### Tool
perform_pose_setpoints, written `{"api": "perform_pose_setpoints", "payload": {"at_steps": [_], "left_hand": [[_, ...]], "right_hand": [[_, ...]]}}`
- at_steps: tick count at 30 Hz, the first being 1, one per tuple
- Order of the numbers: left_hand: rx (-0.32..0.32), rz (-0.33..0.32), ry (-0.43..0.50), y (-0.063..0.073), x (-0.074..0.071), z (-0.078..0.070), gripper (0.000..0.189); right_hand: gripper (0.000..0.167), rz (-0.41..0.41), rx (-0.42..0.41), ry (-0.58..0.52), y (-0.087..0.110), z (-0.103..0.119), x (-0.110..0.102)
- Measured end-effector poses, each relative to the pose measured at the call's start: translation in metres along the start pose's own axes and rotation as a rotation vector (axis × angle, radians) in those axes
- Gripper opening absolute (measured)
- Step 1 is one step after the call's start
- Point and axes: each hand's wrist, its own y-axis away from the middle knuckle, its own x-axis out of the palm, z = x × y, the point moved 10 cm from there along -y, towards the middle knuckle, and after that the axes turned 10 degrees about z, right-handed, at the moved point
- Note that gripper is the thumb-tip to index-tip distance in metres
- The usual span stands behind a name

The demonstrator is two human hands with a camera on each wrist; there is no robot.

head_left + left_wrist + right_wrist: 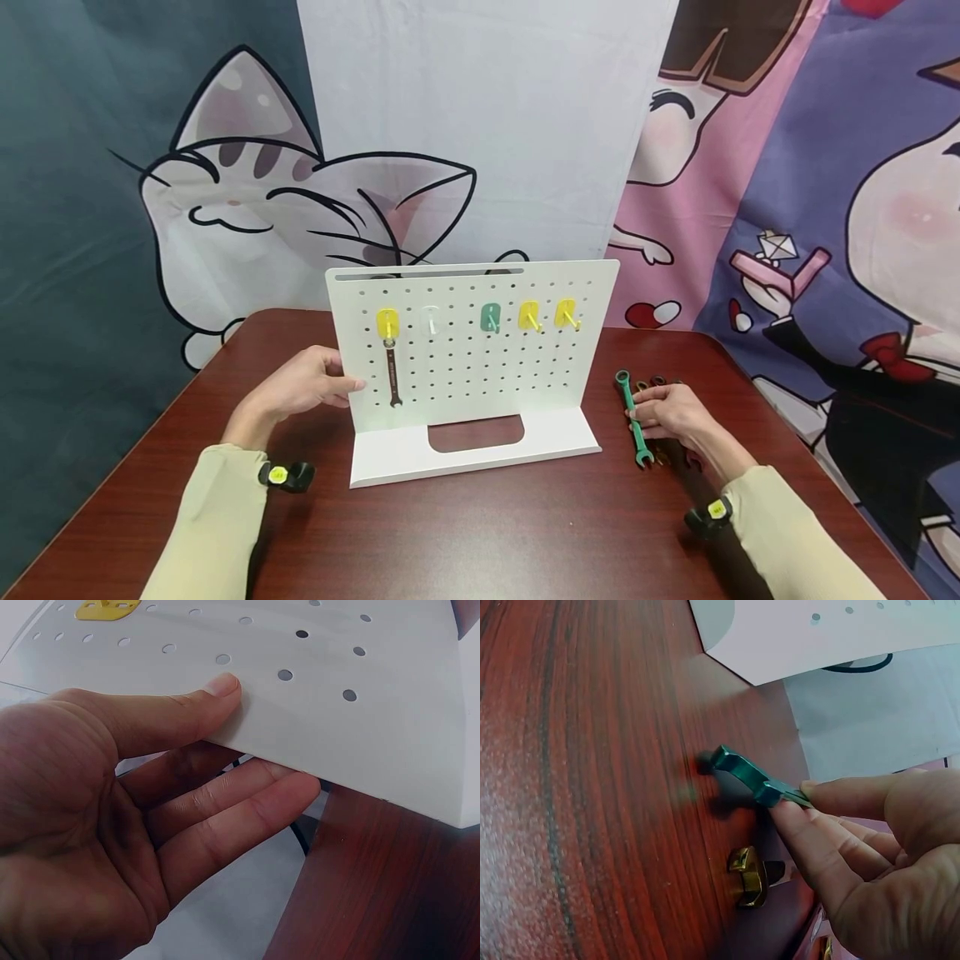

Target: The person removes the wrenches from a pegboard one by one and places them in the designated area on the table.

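My left hand (311, 383) grips the left edge of the white pegboard stand (465, 450). In the left wrist view its thumb (221, 694) lies on the board's front and the other fingers are behind the edge. Over at the right, my right hand (671, 414) pinches a green combination wrench (636, 421) between thumb and fingers. The right wrist view shows this wrench's open end (742, 772) above the table. Beneath that hand lie other wrenches, partly hidden, one of them gold (751, 877). A dark wrench (392, 375) hangs from the leftmost yellow hook (387, 323).
Along the board are a clear hook (431, 321), a green hook (491, 317) and two more yellow hooks, one being the far-right yellow hook (567, 313). The brown table (480, 533) carries everything. Printed cloth (487, 125) hangs behind it.
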Motion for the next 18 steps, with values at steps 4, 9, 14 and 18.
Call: {"api": "perform_pose_setpoints", "payload": {"at_steps": [4,9,14,18], "left_hand": [[-0.003,-0.001,-0.004,0.000,0.000,0.000,0.033],[-0.003,-0.002,-0.009,0.002,0.000,0.000,0.034],[-0.002,0.001,-0.012,0.003,0.000,0.000,0.035],[0.003,0.006,-0.011,0.003,0.000,-0.001,0.035]], "right_hand": [[0.043,-0.038,0.007,0.034,0.001,0.003,0.000],[0.040,-0.080,-0.001,0.083,0.004,0.009,0.001],[0.037,-0.106,0.007,0.114,0.005,0.011,0.001],[0.034,-0.117,0.014,0.135,0.005,0.011,0.000]]}}
